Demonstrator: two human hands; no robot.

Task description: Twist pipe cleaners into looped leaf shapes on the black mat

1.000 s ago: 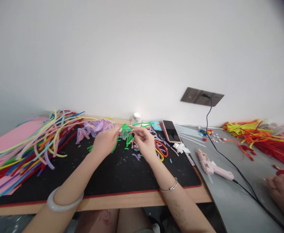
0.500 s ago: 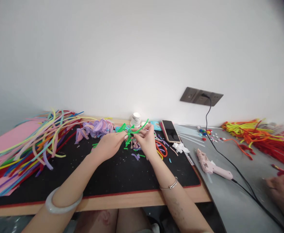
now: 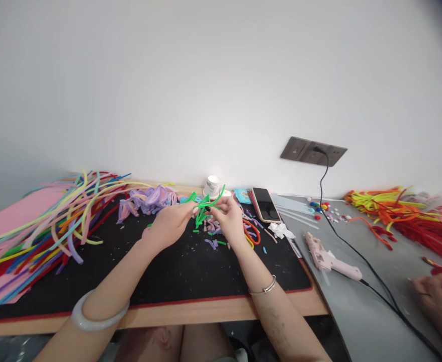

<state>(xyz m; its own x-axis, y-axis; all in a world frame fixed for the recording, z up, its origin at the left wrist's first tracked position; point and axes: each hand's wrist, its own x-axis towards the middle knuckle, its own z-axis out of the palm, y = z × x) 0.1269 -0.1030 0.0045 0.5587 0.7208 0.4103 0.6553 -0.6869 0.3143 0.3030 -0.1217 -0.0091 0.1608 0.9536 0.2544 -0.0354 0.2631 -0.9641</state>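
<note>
Green pipe cleaners (image 3: 202,213), bent into a bunch of loops and strands, hang between my two hands above the black mat (image 3: 168,281). My left hand (image 3: 173,221) is closed on the bunch from the left, its thumb and fingers pinching near the middle. From the right, my right hand (image 3: 228,217) pinches a strand of the same green bunch, and one end sticks up past its fingers. Something small and dark shows at the right fingertips, too small to name. Cut purple and pink pipe cleaner pieces (image 3: 211,244) lie on the mat below.
Long colourful pipe cleaners (image 3: 55,226) spread across the left side. Behind stand purple bundles (image 3: 149,198) and a paper cup (image 3: 212,186). To the right lie a phone (image 3: 266,204), crumpled tissue (image 3: 281,230) and a corded pink glue gun (image 3: 330,261). Another person's hand (image 3: 434,296) is at far right.
My right hand has shifted slightly, and the green strand's raised end now points more steeply upward. Both hands keep hold of the green bunch.
</note>
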